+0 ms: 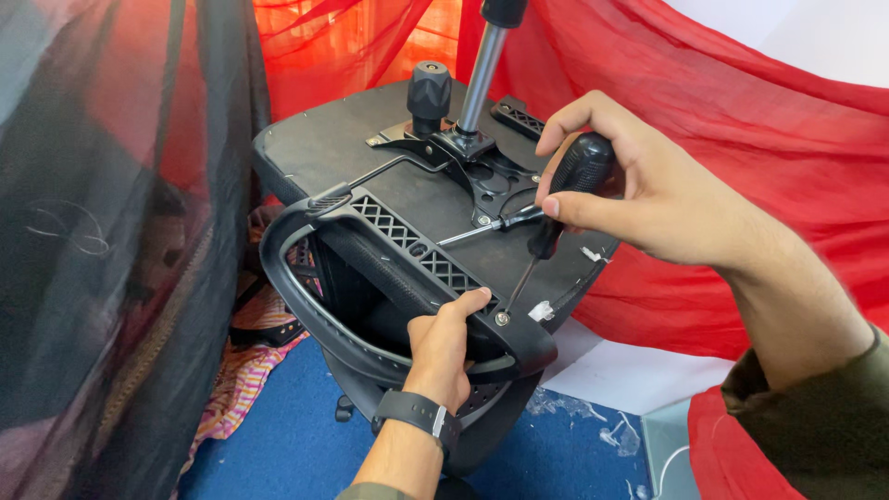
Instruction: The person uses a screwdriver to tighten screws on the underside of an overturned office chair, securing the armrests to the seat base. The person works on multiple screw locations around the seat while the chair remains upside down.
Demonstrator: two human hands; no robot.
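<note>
My left hand (443, 338) clamps the black armrest bracket (407, 245) against the upturned chair seat (333, 148); my right hand (639, 190) pinches the screwdriver (546, 231), tip on the end screw (502, 318); it looks seated, not yet tight, I judge.

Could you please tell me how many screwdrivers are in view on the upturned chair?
2. One screwdriver is in the right hand, tip on a screw by the left hand. A second screwdriver lies flat on the seat underside. Others may be hidden.
</note>
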